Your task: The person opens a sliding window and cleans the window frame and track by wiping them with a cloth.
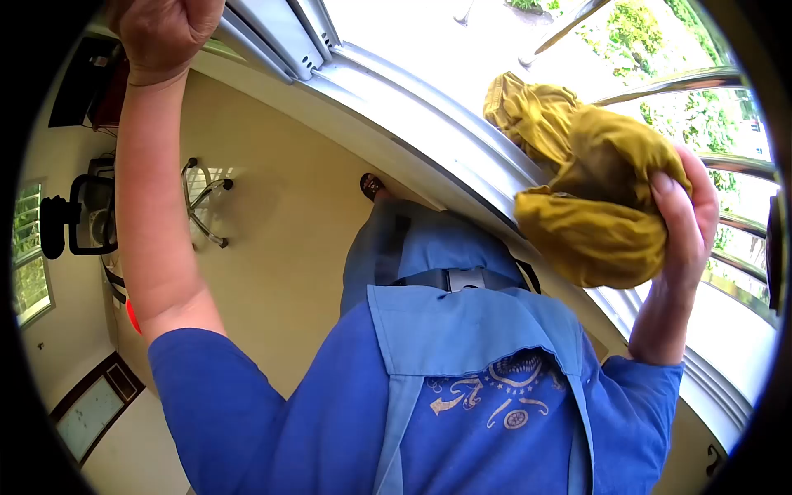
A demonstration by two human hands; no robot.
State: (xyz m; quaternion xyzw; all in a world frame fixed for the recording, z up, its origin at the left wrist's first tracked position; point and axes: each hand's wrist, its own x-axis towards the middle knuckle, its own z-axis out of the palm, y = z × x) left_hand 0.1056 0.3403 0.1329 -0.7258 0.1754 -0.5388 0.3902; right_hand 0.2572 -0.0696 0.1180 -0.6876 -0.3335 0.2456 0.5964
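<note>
At the upper left, my left hand (169, 33) is raised and closed beside the grey window frame (264, 37); what its fingers hold, if anything, is hidden. On the right, my right hand (689, 214) grips a crumpled mustard-yellow cloth (610, 181) between thumb and fingers. The cloth hangs in folds over the white window sill (429, 136), in front of the metal bars (726, 163).
An office chair (91, 214) and its wheeled base (206, 202) are at the left. A framed board (99, 404) shows at the lower left. Greenery is outside beyond the curved bars. My sandalled foot (371, 186) is near the wall below the sill.
</note>
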